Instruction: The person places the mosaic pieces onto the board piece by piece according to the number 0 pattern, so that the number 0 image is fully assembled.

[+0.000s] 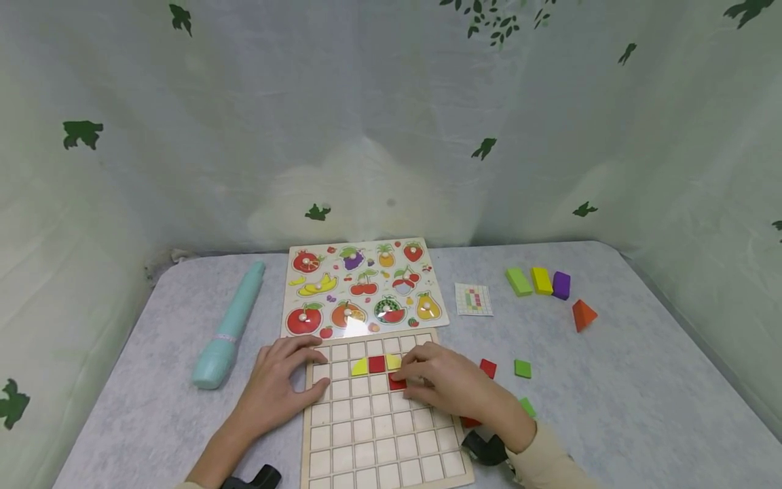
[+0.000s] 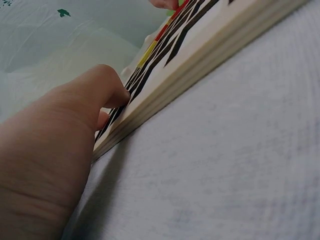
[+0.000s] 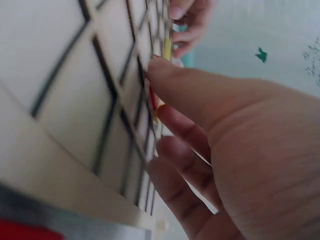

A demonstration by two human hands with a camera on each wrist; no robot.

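Observation:
A wooden grid board (image 1: 324, 468) lies on the table below both hands. In one of its upper rows a red square tile (image 1: 377, 365) sits between a yellow rounded tile (image 1: 360, 367) and another yellow tile (image 1: 393, 361). My right hand (image 1: 449, 377) has thumb and index finger at a second red tile (image 1: 397, 382), pinching it at a cell just below the right yellow one. The right wrist view has that thumb (image 3: 167, 72) low over the grid, partly hiding the red. My left hand (image 1: 277, 377) rests on the board's left edge, fingers spread and relaxed.
Beyond the board lies a fruit puzzle (image 1: 336, 309), with a small pattern card (image 1: 473, 299) beside it. A teal cylinder (image 1: 235, 312) is at left. Right of the board are loose red and green tiles (image 1: 522, 369); farther back, several blocks (image 1: 542, 280) and an orange triangular block (image 1: 584, 316).

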